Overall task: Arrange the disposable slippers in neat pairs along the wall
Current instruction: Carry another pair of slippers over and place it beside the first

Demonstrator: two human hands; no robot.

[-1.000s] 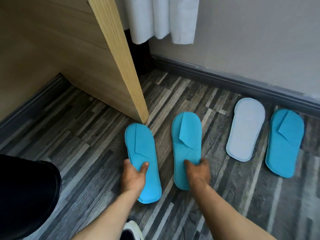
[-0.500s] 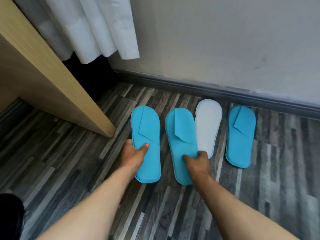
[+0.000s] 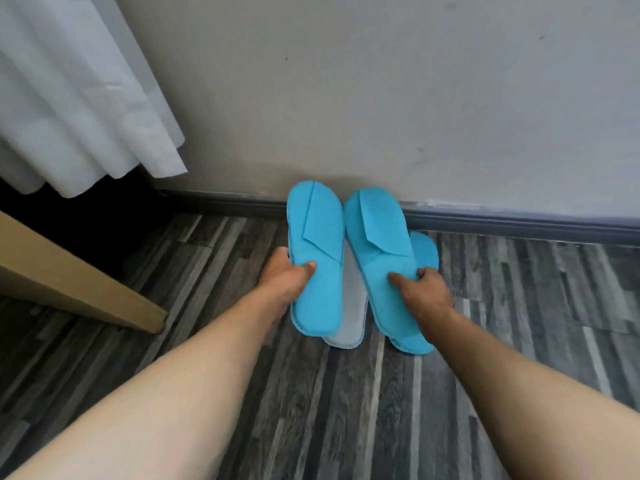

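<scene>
I hold two flat blue disposable slippers side by side above the floor, toes toward the wall. My left hand point(image 3: 289, 271) grips the left blue slipper point(image 3: 317, 296) at its outer edge. My right hand point(image 3: 426, 289) grips the right blue slipper point(image 3: 375, 237) at mid-length. Beneath them on the floor lie a pale grey-white slipper point(image 3: 348, 306), showing between the two held ones, and another blue slipper point(image 3: 425, 251), mostly hidden behind my right hand.
A dark skirting board point(image 3: 519, 223) runs along the grey wall point(image 3: 381, 98). White curtains point(image 3: 69, 98) hang at the upper left. A light wooden panel point(image 3: 76, 289) juts out over the striped wood floor point(image 3: 346, 410) on the left.
Both held slippers have risen off the floor and moved right toward the wall, now covering the white slipper and the far blue one. The view has swung right.
</scene>
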